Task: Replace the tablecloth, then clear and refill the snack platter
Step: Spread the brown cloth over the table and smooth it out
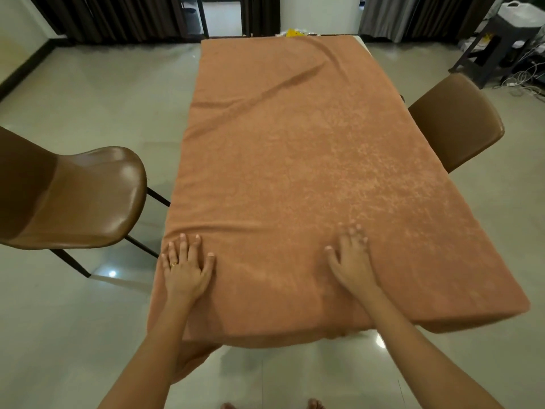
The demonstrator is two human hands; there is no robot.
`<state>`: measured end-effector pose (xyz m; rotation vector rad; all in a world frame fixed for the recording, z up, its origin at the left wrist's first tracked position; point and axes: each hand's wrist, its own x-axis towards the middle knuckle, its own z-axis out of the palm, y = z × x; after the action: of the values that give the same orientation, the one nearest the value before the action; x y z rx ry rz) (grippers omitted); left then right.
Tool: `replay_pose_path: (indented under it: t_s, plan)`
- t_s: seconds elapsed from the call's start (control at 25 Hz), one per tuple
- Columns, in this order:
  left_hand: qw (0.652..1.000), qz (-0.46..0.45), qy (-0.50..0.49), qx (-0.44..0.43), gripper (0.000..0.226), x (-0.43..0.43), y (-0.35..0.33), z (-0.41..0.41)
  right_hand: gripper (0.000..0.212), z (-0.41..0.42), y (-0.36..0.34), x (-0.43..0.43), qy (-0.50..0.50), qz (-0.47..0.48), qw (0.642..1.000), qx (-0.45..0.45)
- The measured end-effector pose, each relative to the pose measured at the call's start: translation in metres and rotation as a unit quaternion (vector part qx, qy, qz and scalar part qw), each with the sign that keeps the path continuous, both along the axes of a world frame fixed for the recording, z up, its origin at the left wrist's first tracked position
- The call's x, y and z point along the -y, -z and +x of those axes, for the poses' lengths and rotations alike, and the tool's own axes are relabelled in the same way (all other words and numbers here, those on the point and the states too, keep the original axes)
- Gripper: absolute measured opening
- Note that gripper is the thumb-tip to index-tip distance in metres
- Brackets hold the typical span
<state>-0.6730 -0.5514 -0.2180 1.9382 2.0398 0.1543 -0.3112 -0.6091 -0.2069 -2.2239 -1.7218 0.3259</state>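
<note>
From the head camera, an orange-brown tablecloth (309, 172) covers the whole tabletop, so none of the surface beneath shows except a pale sliver at the far right corner. The cloth hangs over the near edge and both long sides; a long diagonal crease runs across its far half and a smaller wrinkle lies near the left edge.

The left hand (185, 268) lies flat, palm down, fingers spread, on the cloth near the near-left corner, gripping nothing; a ring shows on one finger. The right hand (351, 261) is also pressed flat and open on the cloth, further right; its fingertips are blurred, so their exact spread is hard to read.

At the far end of the tabletop something yellow (292, 33) peeks above the cloth's edge, too small and cut off to identify. A brown chair (88, 199) stands to the left, partly out of frame; another brown chair (454, 122) sits at the right, its seat partly hidden behind the cloth.
</note>
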Motion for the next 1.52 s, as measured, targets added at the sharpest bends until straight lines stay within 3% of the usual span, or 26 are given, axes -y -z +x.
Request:
replay_pose_path:
  t_s: [0.24, 0.36, 0.44, 0.52, 0.6, 0.76, 0.96, 1.08, 1.2, 1.32, 1.4, 1.52]
  plan:
    - [0.995, 0.053, 0.076, -0.037, 0.096, -0.044, -0.002, -0.021, 0.066, -0.053, 0.029, -0.047, 0.087, -0.007, 0.992, 0.088]
    - [0.992, 0.054, 0.101, -0.053, 0.106, -0.073, -0.004, -0.026, 0.067, -0.076, 0.019, -0.080, 0.135, 0.001, 0.987, 0.089]
    - [0.990, 0.033, 0.125, -0.056, 0.117, -0.092, -0.006, -0.028, 0.064, -0.124, 0.009, -0.105, 0.091, 0.054, 0.992, 0.067]
    - [0.984, 0.028, 0.168, -0.059, 0.120, -0.105, -0.003, -0.034, 0.064, -0.184, 0.009, -0.122, -0.018, 0.063, 0.998, -0.015]
    - [0.980, 0.043, 0.192, -0.020, 0.109, -0.113, 0.001, -0.042, 0.064, -0.227, 0.018, -0.130, -0.097, 0.040, 0.995, -0.004]
    - [0.977, 0.044, 0.204, 0.036, 0.081, -0.130, -0.006, -0.053, 0.064, -0.231, 0.024, -0.134, -0.100, 0.004, 0.991, 0.091]
    - [0.969, -0.022, 0.244, -0.013, 0.098, -0.174, -0.022, -0.055, 0.068, -0.234, 0.015, -0.135, -0.093, -0.002, 0.993, 0.073]
    - [0.966, 0.001, 0.254, -0.052, 0.107, -0.199, -0.029, -0.048, 0.072, -0.231, 0.014, -0.139, -0.092, -0.007, 0.993, 0.071]
    - [0.971, 0.025, 0.235, -0.026, 0.093, -0.230, -0.027, -0.051, 0.071, -0.233, 0.018, -0.141, -0.079, -0.004, 0.994, 0.077]
    - [0.957, 0.036, 0.289, -0.011, 0.069, -0.269, -0.021, -0.061, 0.043, -0.251, 0.011, -0.167, 0.006, 0.035, 0.996, 0.082]
    - [0.937, 0.028, 0.348, 0.010, 0.067, -0.299, -0.018, -0.072, 0.030, -0.276, 0.004, -0.214, 0.066, 0.048, 0.994, 0.075]
    - [0.908, -0.031, 0.417, -0.022, 0.075, -0.341, -0.022, -0.080, 0.048, -0.310, 0.004, -0.283, 0.054, 0.064, 0.996, 0.001]
